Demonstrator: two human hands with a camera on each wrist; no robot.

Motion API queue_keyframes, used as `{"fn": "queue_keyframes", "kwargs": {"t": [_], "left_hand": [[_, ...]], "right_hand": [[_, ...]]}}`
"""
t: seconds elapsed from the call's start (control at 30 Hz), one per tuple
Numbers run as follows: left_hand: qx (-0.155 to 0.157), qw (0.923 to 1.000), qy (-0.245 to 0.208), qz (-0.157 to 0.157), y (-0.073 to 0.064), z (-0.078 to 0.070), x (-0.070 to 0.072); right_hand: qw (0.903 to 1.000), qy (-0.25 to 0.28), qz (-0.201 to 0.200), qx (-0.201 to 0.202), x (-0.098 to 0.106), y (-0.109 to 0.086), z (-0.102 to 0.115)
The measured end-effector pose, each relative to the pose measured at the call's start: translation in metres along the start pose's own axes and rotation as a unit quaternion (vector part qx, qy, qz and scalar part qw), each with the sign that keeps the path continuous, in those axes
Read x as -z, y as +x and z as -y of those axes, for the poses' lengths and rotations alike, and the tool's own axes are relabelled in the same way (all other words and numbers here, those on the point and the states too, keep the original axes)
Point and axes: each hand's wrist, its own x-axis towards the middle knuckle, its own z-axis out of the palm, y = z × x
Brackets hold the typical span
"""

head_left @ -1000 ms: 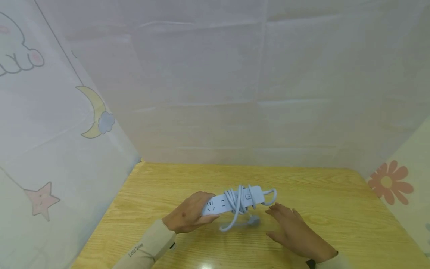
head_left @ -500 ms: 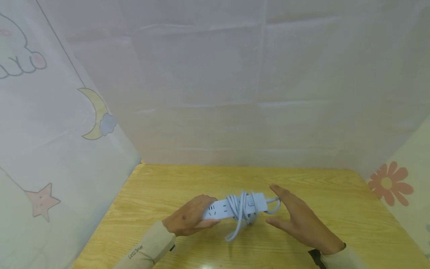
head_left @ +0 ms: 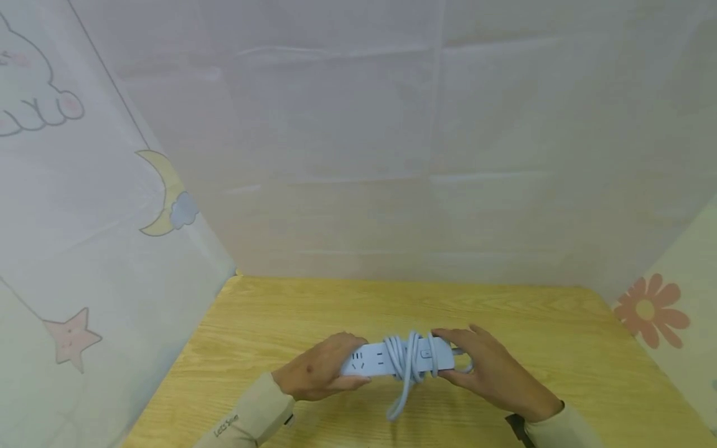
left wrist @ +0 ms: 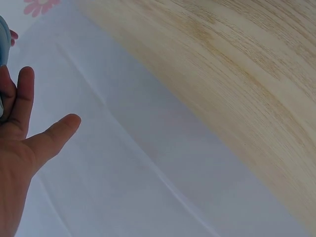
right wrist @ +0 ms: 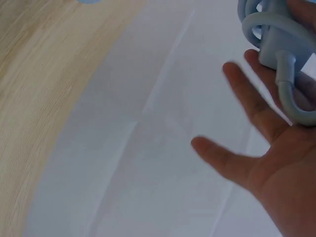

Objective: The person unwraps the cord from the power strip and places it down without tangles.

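Observation:
A white power strip (head_left: pixel 366 361) is held level above the wooden table, its cord (head_left: pixel 411 367) wound around the middle and a loop dangling below. My left hand (head_left: pixel 319 368) grips the socket end between thumb and fingers. At the switch end, my right hand (head_left: pixel 493 368) pinches the strip near where the cord comes out. The right wrist view has the strip's end (right wrist: pixel 279 44) and a curved bit of cord by the right fingers, some of which stretch out free. Only a sliver of the strip shows at the edge of the left wrist view. The plug is hidden.
The yellow wooden table (head_left: pixel 291 305) lies beneath both hands. Pale sheets (head_left: pixel 347 155) close it in at the back and both sides, printed on the sides with a moon (head_left: pixel 162 193), a star (head_left: pixel 73 336) and a flower (head_left: pixel 652 311).
My right hand has come in from beside the strip and taken hold of its right end. The strip has shifted slightly toward me and levelled, and its plug has dropped out of sight.

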Motion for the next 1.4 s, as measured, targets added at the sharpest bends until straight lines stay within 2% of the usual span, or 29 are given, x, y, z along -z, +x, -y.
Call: {"fn": "queue_keyframes", "kwargs": {"t": [0.17, 0.43, 0.57, 0.7, 0.8, 0.9, 1.0, 1.07, 1.17, 1.23, 1.33, 1.4], "left_hand": [[0.005, 0.9999, -0.009, 0.010, 0.000, -0.002, 0.001], [0.009, 0.9999, -0.009, 0.006, -0.001, -0.001, 0.000], [0.032, 0.9989, -0.031, -0.017, -0.001, -0.002, 0.002], [0.050, 0.9962, -0.055, -0.046, 0.002, -0.004, 0.005], [0.086, 0.9917, -0.075, -0.059, 0.003, -0.004, 0.006], [0.154, 0.9828, -0.082, -0.060, -0.001, -0.005, 0.006], [0.223, 0.9714, -0.076, -0.033, -0.008, -0.004, 0.003], [0.244, 0.9677, -0.062, -0.001, -0.011, -0.004, 0.000], [0.224, 0.9730, -0.030, 0.044, -0.014, -0.008, -0.008], [0.185, 0.9809, -0.011, 0.058, -0.013, -0.013, -0.013], [0.121, 0.9911, 0.017, 0.054, -0.008, -0.024, -0.019], [0.078, 0.9957, 0.038, 0.032, -0.004, -0.033, -0.021]], "right_hand": [[0.9990, 0.033, 0.030, 0.003, 0.001, -0.001, 0.000], [0.9992, -0.018, 0.017, 0.031, 0.000, 0.000, 0.001], [0.9983, -0.032, 0.005, 0.049, -0.003, -0.001, 0.000], [0.9963, -0.046, -0.025, 0.068, -0.007, -0.003, -0.002], [0.9949, -0.059, -0.048, 0.067, -0.007, -0.004, -0.004], [0.9936, -0.071, -0.065, 0.060, -0.004, -0.004, -0.007], [0.9924, -0.075, -0.078, 0.060, -0.002, -0.004, -0.007], [0.9921, -0.074, -0.081, 0.062, 0.000, -0.004, -0.008], [0.9917, -0.076, -0.084, 0.061, 0.001, -0.004, -0.008], [0.9913, -0.082, -0.084, 0.058, 0.001, -0.004, -0.007], [0.9905, -0.091, -0.088, 0.056, 0.001, -0.003, -0.007], [0.9897, -0.093, -0.091, 0.058, 0.000, -0.003, -0.006]]}}
